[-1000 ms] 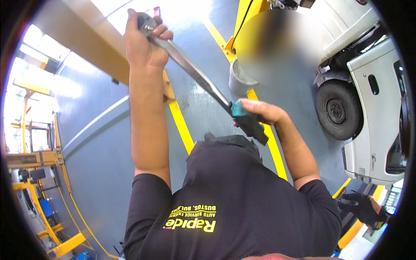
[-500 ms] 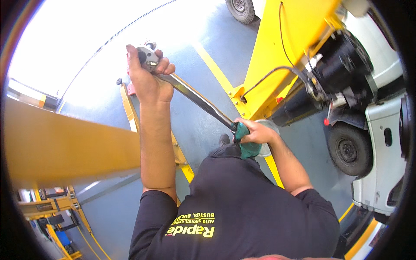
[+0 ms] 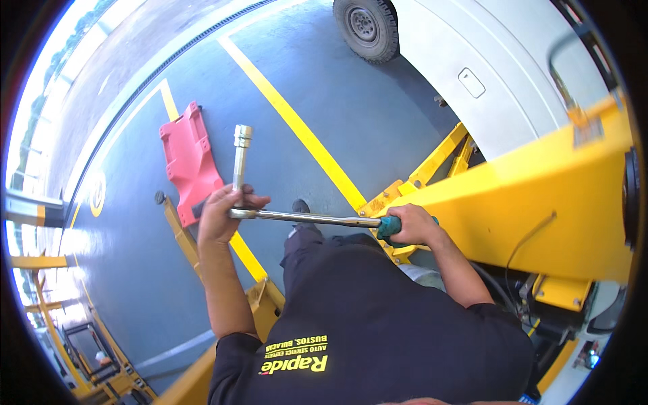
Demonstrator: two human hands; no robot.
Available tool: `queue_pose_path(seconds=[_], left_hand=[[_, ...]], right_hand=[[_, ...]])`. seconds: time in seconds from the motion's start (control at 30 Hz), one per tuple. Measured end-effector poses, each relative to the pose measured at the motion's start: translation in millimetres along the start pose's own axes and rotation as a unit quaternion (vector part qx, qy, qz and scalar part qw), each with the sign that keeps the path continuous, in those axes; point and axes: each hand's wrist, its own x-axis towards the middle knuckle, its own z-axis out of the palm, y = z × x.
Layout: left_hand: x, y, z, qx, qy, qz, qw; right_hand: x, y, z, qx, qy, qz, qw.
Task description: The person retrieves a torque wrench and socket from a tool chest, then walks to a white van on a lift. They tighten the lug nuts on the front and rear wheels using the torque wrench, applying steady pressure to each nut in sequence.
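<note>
Head view: left grip (image 3: 226,208) and right grip (image 3: 412,225) clasp the wrench (image 3: 310,217) at opposite ends. Best support both (the far socket (image 3: 242,136) could swing).

Your shirt (image 3: 398,317) bears yellow lettering (image 3: 295,365), upside down to you; a round yellow sign (image 3: 97,194) marks the floor (image 3: 148,283).

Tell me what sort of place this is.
Likely a vehicle repair workshop: a white vehicle stands by a large yellow lift-like post, a red creeper-like board lies nearby, and the left hand and right hand hold a long socket wrench.
</note>
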Motion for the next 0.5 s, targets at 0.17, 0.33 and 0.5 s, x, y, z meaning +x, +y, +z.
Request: queue_pose_path(seconds=[0.17,0.33,0.5], left_hand=[[210,19,1,0.346,0.078,-0.013,0.935],[411,69,37,0.328,0.001,-0.12,0.937],[643,26,44,0.202,-0.082,-0.234,0.947]], right_hand=[[100,13,-65,-0.001,0.001,0.166,0.986],[201,42,-132,0.009,0.059,0.253,0.966],[331,129,-196,0.039,0.052,0.327,0.943]])
